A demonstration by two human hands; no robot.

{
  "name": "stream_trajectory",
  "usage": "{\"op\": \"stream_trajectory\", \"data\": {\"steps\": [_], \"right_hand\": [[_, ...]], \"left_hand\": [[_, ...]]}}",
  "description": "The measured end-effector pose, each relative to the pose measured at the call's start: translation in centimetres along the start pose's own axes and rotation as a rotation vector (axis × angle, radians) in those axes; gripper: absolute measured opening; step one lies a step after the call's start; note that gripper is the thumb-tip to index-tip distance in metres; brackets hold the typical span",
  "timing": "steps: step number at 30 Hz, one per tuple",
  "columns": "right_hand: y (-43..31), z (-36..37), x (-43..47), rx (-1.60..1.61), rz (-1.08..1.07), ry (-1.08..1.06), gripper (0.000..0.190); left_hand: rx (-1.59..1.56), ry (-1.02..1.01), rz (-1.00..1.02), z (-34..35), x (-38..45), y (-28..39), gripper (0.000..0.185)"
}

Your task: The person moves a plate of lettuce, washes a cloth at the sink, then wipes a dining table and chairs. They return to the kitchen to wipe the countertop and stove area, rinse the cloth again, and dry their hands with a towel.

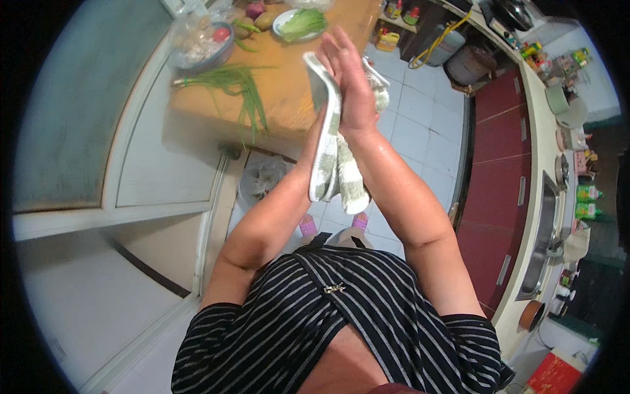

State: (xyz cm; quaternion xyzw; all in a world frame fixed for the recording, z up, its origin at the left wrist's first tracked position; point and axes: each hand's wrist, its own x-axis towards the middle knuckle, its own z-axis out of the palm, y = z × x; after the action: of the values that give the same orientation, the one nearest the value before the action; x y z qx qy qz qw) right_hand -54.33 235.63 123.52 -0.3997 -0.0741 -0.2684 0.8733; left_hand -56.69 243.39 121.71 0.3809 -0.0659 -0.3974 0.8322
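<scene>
A green-and-white striped towel with a pale edge hangs folded between my forearms. My right hand is stretched out flat, fingers pointing away from me, and the towel lies along both sides of it. Its palm side is hidden. From the other side my left hand holds the towel around the right hand. The cloth and my right hand cover most of its fingers. Both hands are raised above the floor, near the front right edge of a wooden table.
On the table are spring onions, a bagged basin of food and a plate of lettuce. A lined bin stands below. Red cabinets and a counter with a sink run along the right. Gas cylinders stand behind.
</scene>
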Motion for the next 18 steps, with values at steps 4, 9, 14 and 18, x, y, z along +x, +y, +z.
{"op": "stream_trajectory", "data": {"steps": [4,9,14,18], "right_hand": [[0.8,-4.4,2.7,-0.778,-0.408,-0.003,0.051],[4.5,-12.9,3.7,-1.947,-0.400,0.118,0.031],[9.4,-16.6,1.8,-2.354,0.141,-0.408,0.025],[8.8,-17.0,-0.8,-2.341,0.390,-0.835,0.026]], "left_hand": [[0.056,0.059,-0.107,-1.2,-0.9,-3.9,0.034],[1.120,-0.012,0.584,-0.5,-2.0,-8.9,0.060],[1.624,-0.099,0.747,-0.2,2.9,-8.0,0.046],[1.784,0.006,0.645,-0.6,6.6,-7.9,0.044]]}}
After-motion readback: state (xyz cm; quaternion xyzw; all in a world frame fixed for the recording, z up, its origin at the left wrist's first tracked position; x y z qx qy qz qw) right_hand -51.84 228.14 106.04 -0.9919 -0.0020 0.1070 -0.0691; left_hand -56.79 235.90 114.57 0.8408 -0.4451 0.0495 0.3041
